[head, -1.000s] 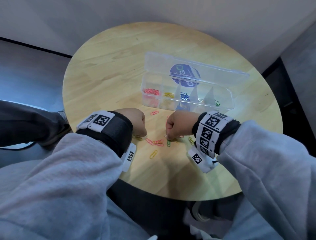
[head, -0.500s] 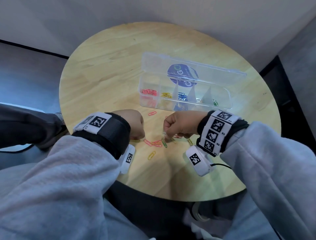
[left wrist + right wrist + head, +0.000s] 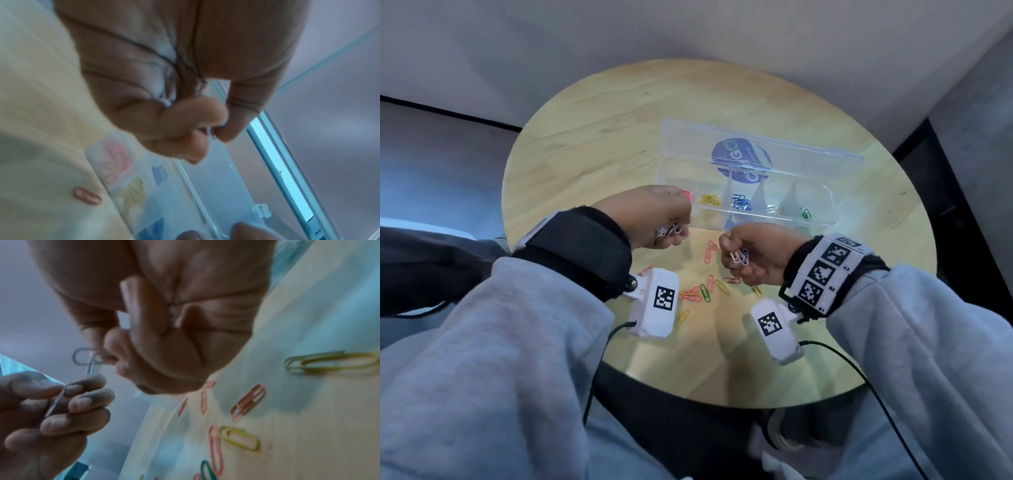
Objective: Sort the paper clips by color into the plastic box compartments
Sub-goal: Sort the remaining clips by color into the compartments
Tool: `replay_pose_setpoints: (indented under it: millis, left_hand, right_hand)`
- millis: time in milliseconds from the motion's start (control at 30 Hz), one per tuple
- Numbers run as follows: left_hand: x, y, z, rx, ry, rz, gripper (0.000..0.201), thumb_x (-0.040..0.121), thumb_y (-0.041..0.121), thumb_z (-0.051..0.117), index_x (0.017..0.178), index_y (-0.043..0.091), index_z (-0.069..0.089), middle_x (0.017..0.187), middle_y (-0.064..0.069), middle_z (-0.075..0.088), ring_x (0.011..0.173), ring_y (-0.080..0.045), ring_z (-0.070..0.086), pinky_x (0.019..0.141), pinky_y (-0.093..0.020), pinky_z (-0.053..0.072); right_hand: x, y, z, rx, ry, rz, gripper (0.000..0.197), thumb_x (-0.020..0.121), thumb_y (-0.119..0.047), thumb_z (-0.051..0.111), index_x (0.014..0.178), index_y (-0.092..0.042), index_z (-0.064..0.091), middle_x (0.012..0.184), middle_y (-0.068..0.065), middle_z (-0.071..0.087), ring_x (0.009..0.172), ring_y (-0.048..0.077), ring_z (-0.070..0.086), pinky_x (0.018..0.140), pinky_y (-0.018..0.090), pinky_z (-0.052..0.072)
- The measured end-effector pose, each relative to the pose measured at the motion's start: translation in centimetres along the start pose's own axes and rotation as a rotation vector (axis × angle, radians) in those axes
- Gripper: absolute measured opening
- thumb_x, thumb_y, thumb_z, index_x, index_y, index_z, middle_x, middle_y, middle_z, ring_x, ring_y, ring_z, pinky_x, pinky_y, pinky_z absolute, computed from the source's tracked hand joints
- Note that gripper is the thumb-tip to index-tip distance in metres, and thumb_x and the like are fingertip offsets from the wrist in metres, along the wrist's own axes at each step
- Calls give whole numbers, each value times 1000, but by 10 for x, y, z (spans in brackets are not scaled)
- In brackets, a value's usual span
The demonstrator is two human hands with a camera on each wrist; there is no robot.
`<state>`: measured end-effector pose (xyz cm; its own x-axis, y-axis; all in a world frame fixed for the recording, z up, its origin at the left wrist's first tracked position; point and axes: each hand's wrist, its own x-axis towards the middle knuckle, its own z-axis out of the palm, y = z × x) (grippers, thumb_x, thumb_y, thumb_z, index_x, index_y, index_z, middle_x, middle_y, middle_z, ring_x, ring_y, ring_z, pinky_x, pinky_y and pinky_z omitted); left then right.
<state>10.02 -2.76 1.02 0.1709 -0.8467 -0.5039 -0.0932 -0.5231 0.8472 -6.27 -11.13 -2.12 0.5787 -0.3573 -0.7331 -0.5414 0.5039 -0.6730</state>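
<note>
Your left hand [image 3: 654, 219] is curled round a small bunch of white clips [image 3: 669, 230]; your right hand [image 3: 753, 253] pinches a few more clips [image 3: 740, 257] at fingertip and thumb, both lifted just short of the box [image 3: 828, 205]; the box already holds pink, yellow, blue and green in separate compartments. Loose clips [image 3: 705, 291] lie on the table [image 3: 592, 137] below. These look light, stiff wire, slick and prone to hooking together; I'd pinch each flat across its loops and shake tangles apart before dropping.
</note>
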Motion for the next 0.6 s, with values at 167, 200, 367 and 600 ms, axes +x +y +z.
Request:
replay_pose_setpoints:
  millis: [167,200,367,600]
  left_hand:
    - [2,9,13,-298,4,5,24,85,-1,36,65,10,42,63,-9,51,37,-10,49,31,-11,34]
    - [2,10,16,-336,-9,-10,23,85,0,36,65,10,41,63,-9,51,38,-10,49,32,-11,34]
    - [4,11,34,-438,-41,-77,25,84,-1,36,62,10,41,55,-5,52,36,-9,46,32,-11,34]
    - [8,26,50,-508,-3,-110,22,83,-2,35,67,12,43,52,-4,51,36,-9,44,35,-11,34]
  right_hand:
    - [-17,4,-16,113,150,-38,22,87,-8,37,66,-16,36,48,3,46,30,7,36,26,11,20]
    - [-22,5,-20,148,184,-48,20,88,-7,39,69,-14,38,48,4,50,31,8,40,26,11,24]
    - [-44,10,-41,348,203,-97,14,91,-3,45,77,-6,47,53,10,61,36,9,53,33,12,44]
    - [-59,-2,-67,612,139,-277,23,91,-1,31,95,5,53,85,22,58,76,30,64,69,30,58]
